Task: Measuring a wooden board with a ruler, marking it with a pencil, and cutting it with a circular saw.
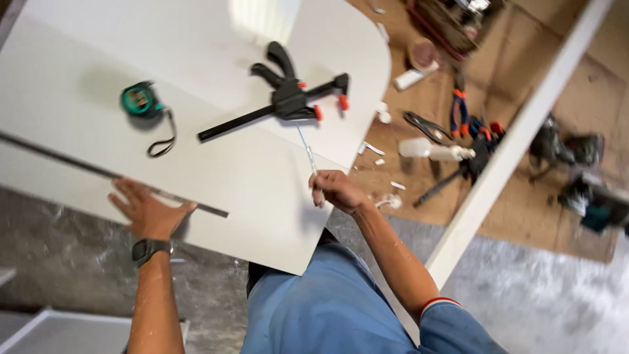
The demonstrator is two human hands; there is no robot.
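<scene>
Head view: my left hand [149,211] lies flat and open, fingers spread, pressing on a long dark ruler [105,173] that runs across a white panel [249,190] from beyond my left hand towards my right. My right hand [335,190] is closed around a thin pen [306,149], its tip resting on the panel just ahead of my knuckles. Beyond my right hand, a black bar clamp [282,98] with orange pads lies on the panel. Beyond my left hand sits a green tape measure [139,99], its strap trailing towards me. To the right of my right hand, off the panel, pliers [458,108], a white bottle [434,150] and small white scraps lie on brown board, crossed by a white batten [517,141].
</scene>
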